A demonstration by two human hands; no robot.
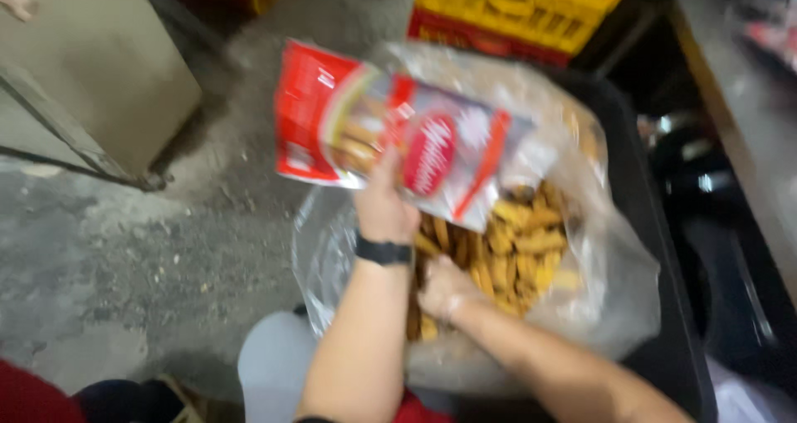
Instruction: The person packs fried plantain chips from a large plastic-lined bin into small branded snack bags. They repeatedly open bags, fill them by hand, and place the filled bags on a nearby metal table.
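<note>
The left hand [383,203] is clamped on the lower edge of a glossy red-and-white snack packet [390,132], held flat above a big clear plastic bag [610,282]. The right hand [444,290] is sunk among golden, stubby fried sticks [523,244] in that bag (its fingers are buried, so I cannot tell whether they are closed on anything). The crinkled bag sits in a dark bin [664,249]. A black wristband [383,251] circles the left wrist. Motion blur smears the packet's print. Rough grey concrete floor [124,257] lies to the left, and a yellow crate [523,8] is cut off at the top.
</note>
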